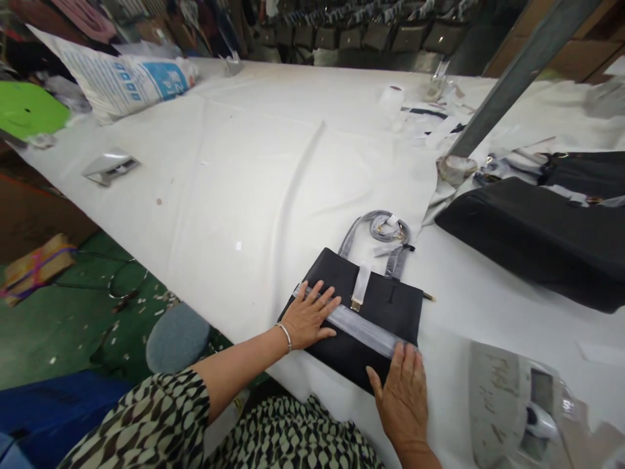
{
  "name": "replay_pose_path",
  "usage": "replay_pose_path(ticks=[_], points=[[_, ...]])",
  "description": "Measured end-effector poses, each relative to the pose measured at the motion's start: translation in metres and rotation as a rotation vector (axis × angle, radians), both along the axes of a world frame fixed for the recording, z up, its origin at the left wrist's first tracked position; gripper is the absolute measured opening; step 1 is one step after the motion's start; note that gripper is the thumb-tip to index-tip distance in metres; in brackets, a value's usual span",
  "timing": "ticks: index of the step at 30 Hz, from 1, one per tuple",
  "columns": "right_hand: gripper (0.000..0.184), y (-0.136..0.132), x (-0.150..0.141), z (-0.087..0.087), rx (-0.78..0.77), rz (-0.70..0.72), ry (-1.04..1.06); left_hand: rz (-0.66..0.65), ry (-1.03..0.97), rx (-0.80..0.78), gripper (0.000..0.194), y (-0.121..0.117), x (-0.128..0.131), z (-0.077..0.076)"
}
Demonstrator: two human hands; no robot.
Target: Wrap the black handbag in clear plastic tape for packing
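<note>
A black handbag (336, 280) lies flat on the white table, its wrapped handles (350, 236) pointing away from me. A pale, translucent strip (364, 327) runs across the front of the bag, below a gold clasp (356, 303) on a white-covered tab. My left hand (308, 317) rests on the bag's left part with fingers spread over the strip. At the bag's right lower corner, my right hand (404, 384) lies with its fingertips on the strip's end and the thumb apart. Beside the handles sits a coiled, wrapped strap (389, 227).
More black bags (537, 241) lie to the right behind a slanted metal post (517, 85). A grey machine with a display (508, 397) stands at the near right. A white printed sack (127, 81) is at the far left. A round stool (178, 340) stands below the table edge.
</note>
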State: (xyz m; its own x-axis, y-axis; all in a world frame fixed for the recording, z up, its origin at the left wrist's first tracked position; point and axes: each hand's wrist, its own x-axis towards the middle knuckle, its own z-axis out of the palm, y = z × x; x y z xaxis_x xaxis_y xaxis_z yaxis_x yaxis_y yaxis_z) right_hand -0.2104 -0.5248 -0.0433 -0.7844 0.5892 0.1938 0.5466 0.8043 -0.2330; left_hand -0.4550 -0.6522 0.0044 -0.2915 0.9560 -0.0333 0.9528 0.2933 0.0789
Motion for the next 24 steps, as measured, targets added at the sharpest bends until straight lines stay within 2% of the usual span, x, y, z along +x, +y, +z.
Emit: replay_pose_path(ticks=[5, 8, 11, 14, 17, 19, 20, 22, 24], points=[[0.085, -0.002, -0.003, -0.008, -0.003, -0.005, -0.007, 0.02, -0.086, -0.043, 0.077, -0.001, -0.006, -0.018], [0.084, -0.003, -0.004, -0.011, -0.011, 0.001, -0.008, 0.042, -0.137, -0.057, 0.079, 0.001, -0.005, -0.021], [0.081, -0.002, -0.003, -0.009, -0.01, -0.005, 0.006, 0.034, -0.182, -0.082, 0.082, 0.001, -0.007, -0.015], [0.08, 0.001, 0.001, -0.003, -0.012, -0.026, -0.011, -0.016, -0.236, -0.113, 0.088, 0.003, -0.009, -0.002], [0.073, 0.003, 0.005, 0.004, -0.02, -0.048, -0.102, -0.035, -0.268, -0.06, 0.085, 0.0, -0.015, 0.01], [0.068, 0.003, 0.004, 0.01, -0.055, -0.066, -0.183, 0.083, -0.255, 0.067, 0.078, -0.008, -0.024, 0.015], [0.067, 0.004, 0.002, 0.012, -0.083, -0.078, -0.22, 0.199, -0.26, 0.144, 0.077, -0.014, -0.03, 0.016], [0.065, 0.006, -0.005, 0.019, -0.148, -0.115, -0.281, 0.534, -0.394, 0.261, 0.077, -0.026, -0.044, 0.018], [0.064, 0.01, -0.012, 0.028, -0.214, -0.151, -0.324, 0.815, -0.631, 0.283, 0.075, -0.032, -0.055, 0.02]])
